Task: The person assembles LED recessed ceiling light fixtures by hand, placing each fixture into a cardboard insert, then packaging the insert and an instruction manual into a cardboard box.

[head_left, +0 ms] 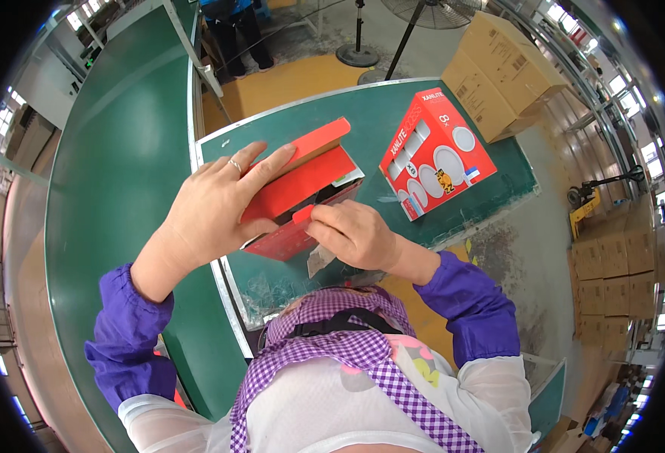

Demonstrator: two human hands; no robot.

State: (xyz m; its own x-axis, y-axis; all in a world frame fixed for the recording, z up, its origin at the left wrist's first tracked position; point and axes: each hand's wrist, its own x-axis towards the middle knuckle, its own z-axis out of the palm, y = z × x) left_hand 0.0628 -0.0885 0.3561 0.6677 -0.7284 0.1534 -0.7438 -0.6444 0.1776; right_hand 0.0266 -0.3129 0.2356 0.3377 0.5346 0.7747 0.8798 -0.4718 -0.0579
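The left hand (215, 204) lies flat along the side of a red carton (302, 192), fingers stretched out long and close together, the tips reaching up to the raised red flap at the carton's far end. A ring shows on one of those fingers. The right hand (351, 234) is curled at the carton's near corner, fingers bent in tight and pinching a small red tab or flap there; whether the thumb is tucked under the card is hard to tell from this angle. The carton is held between both hands just above the near part of the green work table (347, 106), tilted, with its lid open and a pale inner edge showing on the right side.

Further back on the same table, well apart from the hands, stands a second red box (434, 155), closed, printed with white round and tube shapes (it leans with one corner toward the viewer). A crumpled bit of clear film (319, 260) hangs just below the right hand. To the left runs a long green conveyor belt (113, 166). Beyond the table sit brown cardboard boxes (498, 72) and the base and pole of a standing fan (415, 23).
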